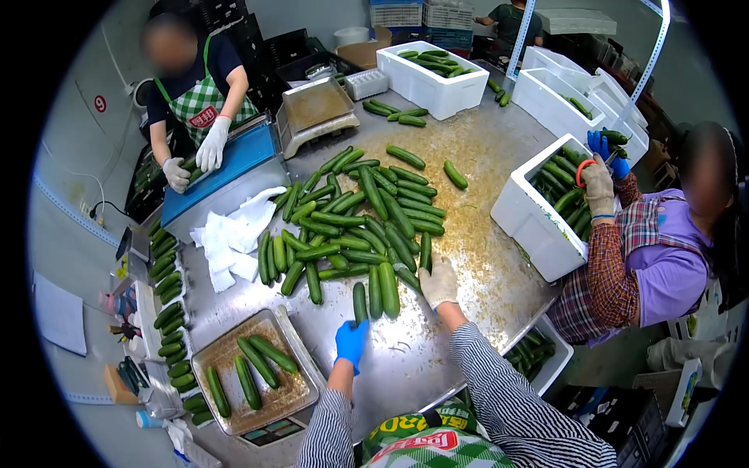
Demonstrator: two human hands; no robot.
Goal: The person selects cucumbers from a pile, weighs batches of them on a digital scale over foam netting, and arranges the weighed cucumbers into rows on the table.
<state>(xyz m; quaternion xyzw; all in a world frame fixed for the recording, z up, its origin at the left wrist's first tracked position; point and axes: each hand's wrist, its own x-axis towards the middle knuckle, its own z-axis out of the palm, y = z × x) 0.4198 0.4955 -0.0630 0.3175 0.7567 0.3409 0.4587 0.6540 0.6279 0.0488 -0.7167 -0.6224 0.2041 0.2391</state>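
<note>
My left hand (352,343), in a blue glove, closes on the lower end of a cucumber (360,303) at the near edge of the pile. Two more cucumbers (388,290) lie just to its right, pointing toward me. My right hand (439,285), in a pale knit glove, is at the pile's right side with its fingers curled at the near end of an upright-lying cucumber (425,253). Its fingertips are partly hidden. The heap of cucumbers (343,222) spreads over the metal table (406,355) beyond both hands.
At left, a scale tray (204,352) bears several cucumbers, near a white cloth (234,238). Another scale (316,109) stands farther back. White foam boxes (538,234) of cucumbers line the right. One co-worker (203,101) handles cucumbers at left; another (647,257) holds orange-handled scissors (583,171).
</note>
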